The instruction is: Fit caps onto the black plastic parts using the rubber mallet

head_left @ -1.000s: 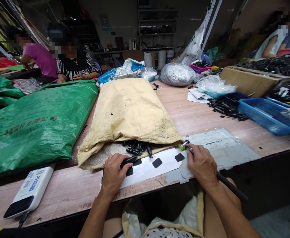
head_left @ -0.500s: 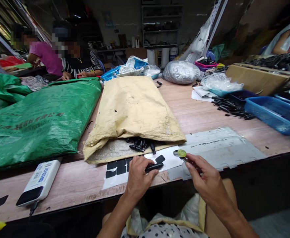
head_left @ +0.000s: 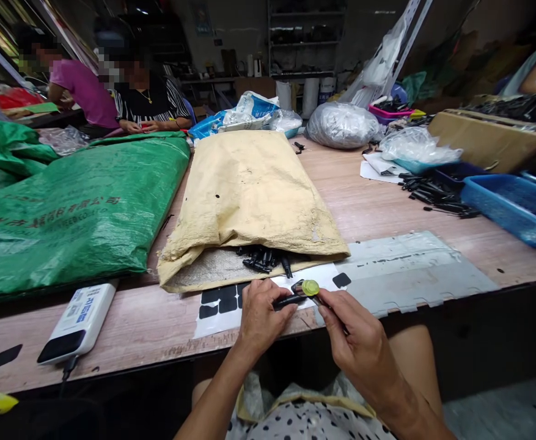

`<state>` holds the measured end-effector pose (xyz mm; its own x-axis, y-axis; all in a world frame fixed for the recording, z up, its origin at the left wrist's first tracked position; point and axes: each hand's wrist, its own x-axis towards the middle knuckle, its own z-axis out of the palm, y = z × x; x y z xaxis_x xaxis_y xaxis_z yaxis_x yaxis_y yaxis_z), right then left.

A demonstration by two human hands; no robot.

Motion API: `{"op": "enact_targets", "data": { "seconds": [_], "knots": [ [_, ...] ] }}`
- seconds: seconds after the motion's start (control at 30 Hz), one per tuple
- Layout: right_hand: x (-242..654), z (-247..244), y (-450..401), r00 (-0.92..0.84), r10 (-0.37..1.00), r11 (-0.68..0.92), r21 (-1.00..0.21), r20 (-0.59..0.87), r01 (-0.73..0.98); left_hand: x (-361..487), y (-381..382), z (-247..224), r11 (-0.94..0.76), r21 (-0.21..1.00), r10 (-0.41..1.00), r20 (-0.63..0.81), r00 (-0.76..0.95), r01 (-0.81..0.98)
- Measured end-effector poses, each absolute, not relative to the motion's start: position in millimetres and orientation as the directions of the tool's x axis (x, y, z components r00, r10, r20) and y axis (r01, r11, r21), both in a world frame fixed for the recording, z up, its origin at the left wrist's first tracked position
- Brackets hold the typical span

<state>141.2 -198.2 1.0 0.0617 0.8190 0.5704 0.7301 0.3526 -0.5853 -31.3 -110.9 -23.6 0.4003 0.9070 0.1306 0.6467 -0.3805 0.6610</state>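
My left hand (head_left: 263,315) grips a short black tube-like part (head_left: 290,301) between thumb and fingers, close above the table's front edge. Pinched in my right hand (head_left: 359,333) is a small metal tool with a round yellow-green piece (head_left: 310,287) on it. Its head meets or overlaps the tip of the black part; whether they touch I cannot tell. Beneath my hands lies a white sheet (head_left: 224,321) bearing several black rounded patches (head_left: 227,302). More black tube-like parts (head_left: 261,260) spill from the mouth of a yellow sack (head_left: 253,189) just beyond.
A green sack (head_left: 75,214) and a white power bank (head_left: 79,324) with a cable lie left. Right are a grey sheet (head_left: 414,269), a heap of black parts (head_left: 437,195) and a blue tray (head_left: 515,208). Two people (head_left: 151,110) sit across the table.
My right hand has moved left, bringing the tool from beside the black part to its tip. My left hand keeps its hold. The whole view has shifted slightly.
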Motion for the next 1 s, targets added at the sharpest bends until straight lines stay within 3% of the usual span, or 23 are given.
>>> {"op": "enact_targets", "data": {
  "seconds": [0.2, 0.5, 0.6, 0.73, 1.0],
  "knots": [
    [133, -9, -201, -0.018, 0.858, 0.308, -0.485, 0.514, 0.819, -32, -111, -25, -0.387, 0.662, 0.907, 0.149, 0.394, 0.641],
    [143, -8, -200, 0.04, 0.835, 0.286, -0.496, 0.549, 0.82, -32, -111, -26, -0.38, 0.667, 0.91, 0.145, 0.389, 0.641],
    [145, -9, -201, 0.033, 0.876, 0.233, -0.481, 0.482, 0.845, -31, -111, -25, -0.384, 0.656, 0.909, 0.146, 0.39, 0.65],
    [163, -6, -198, 0.119, 0.849, 0.167, -0.475, 0.515, 0.864, -32, -111, -24, -0.386, 0.656, 0.908, 0.144, 0.394, 0.649],
    [222, -27, -172, 0.248, 0.848, -0.09, -0.334, 0.469, 0.938, -34, -110, -22, -0.355, 0.696, 0.915, 0.122, 0.385, 0.624]
  ]
}}
